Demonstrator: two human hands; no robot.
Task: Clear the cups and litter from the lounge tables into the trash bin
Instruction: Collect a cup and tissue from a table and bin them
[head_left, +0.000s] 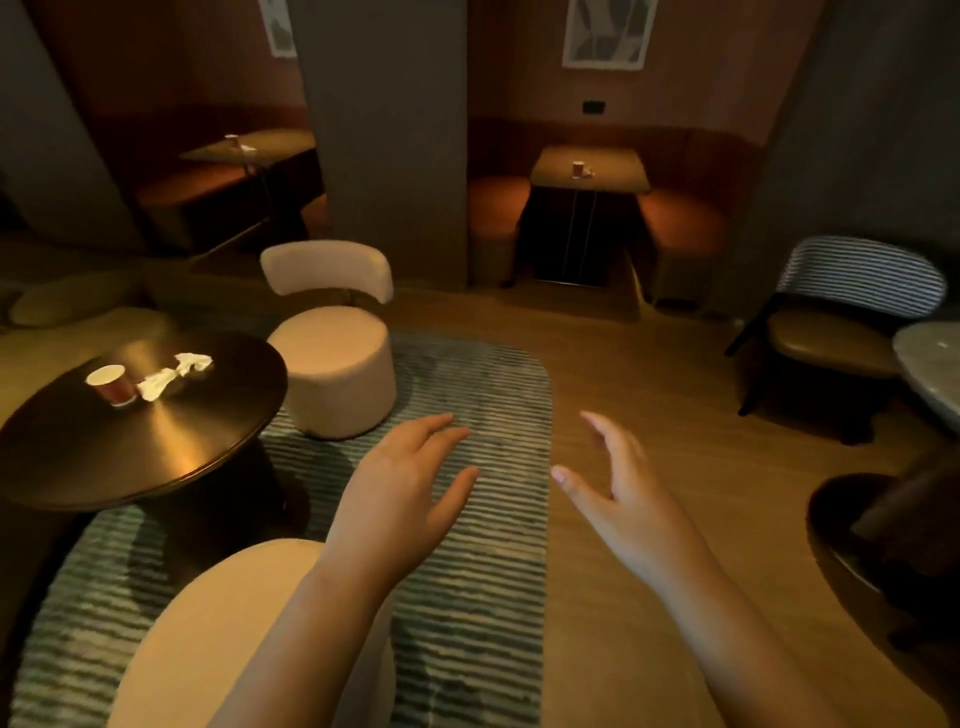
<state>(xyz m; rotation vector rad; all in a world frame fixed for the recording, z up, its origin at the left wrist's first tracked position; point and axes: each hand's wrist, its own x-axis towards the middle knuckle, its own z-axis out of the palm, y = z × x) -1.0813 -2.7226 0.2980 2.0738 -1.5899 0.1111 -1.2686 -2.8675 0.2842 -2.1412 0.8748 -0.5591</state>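
A red paper cup (111, 383) stands on the dark round table (171, 447) at the left, with crumpled white tissue (174, 374) lying beside it. Another cup (577, 169) with a bit of litter sits on the square booth table (618, 179) at the back. A third cup (231, 140) with white litter is on the far left booth table (280, 143). My left hand (400, 493) and my right hand (623, 499) are stretched out over the striped rug, fingers straight, holding nothing. No trash bin is in view.
A cream round chair (332, 353) stands right of the round table, and a cream stool (218, 639) is below my left arm. A striped-back chair (841, 322) and a pale table edge (930, 364) are at the right. A dark round table (852, 545) sits lower right. A grey pillar (384, 135) divides the booths.
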